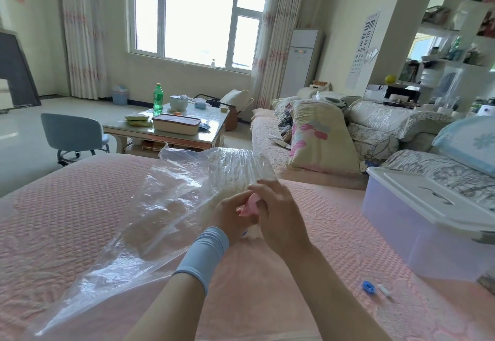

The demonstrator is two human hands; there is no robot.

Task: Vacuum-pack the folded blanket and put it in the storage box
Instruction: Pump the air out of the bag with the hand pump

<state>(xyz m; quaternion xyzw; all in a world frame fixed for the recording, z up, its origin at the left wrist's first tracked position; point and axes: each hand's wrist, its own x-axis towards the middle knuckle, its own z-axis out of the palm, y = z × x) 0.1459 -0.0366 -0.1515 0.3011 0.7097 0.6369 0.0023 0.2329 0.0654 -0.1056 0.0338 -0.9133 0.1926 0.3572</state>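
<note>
My left hand [232, 213], wrist wrapped in a pale blue sleeve [205, 255], and my bare right hand [280, 217] meet over the middle of the scene, fingers of both curled around a small pink plastic piece [250, 204] pinched between them; the left palm faces right, the right hand's back faces me, and both forearms rise from the bottom edge, converging. Just under the hands a white bit with a blue speck shows, too hidden for me to tell what it is. The hands sit at the near right edge of the clear plastic vacuum bag [171, 180], which lies crumpled on the pink quilted cover [67, 220]. Its long axis runs from the near left corner up to the far right, its far end lifted and puffed. Inside it, left of my hands, the cream folded blanket [163, 216] shows dimly through the film. Well to the right stands the translucent plastic storage box with a white lid [428, 222], lid on. Near its front corner lie a small blue round cap [368, 287] and a little white piece [384, 291], just beside each other.
</note>
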